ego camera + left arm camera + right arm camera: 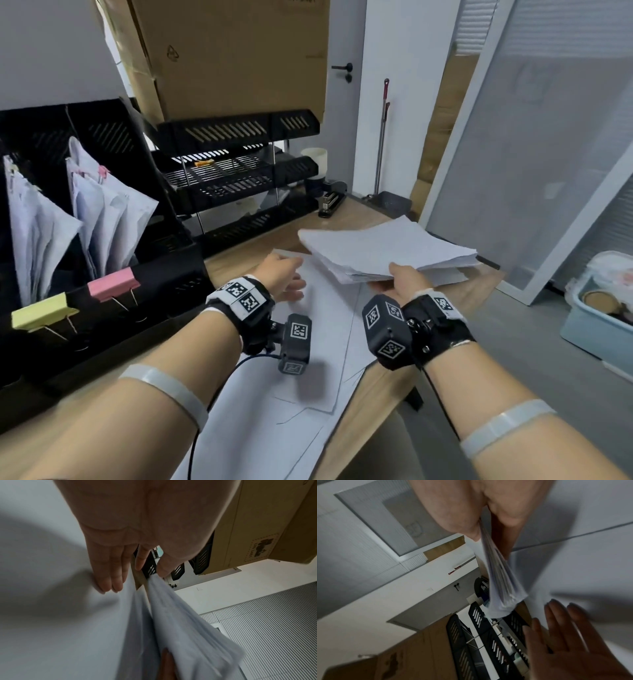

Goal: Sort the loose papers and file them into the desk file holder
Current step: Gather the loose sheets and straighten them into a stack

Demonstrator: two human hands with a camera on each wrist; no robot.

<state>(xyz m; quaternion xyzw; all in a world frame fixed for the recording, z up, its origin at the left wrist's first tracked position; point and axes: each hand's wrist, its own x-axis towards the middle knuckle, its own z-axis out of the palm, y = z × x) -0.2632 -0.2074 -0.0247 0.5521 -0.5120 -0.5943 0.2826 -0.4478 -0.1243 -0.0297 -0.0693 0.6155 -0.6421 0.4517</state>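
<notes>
Pinching a thick stack of white paper [387, 251] in the right hand [404, 282], the person's straight-fingered left hand [282, 275] apparently presses flat white sheets [322, 342].

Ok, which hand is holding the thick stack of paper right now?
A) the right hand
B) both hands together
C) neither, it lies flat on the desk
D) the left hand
A: the right hand grips the near edge of the paper stack, thumb on top, lifting it, while the left hand lies with straight fingers on the loose sheets on the desk.
</notes>
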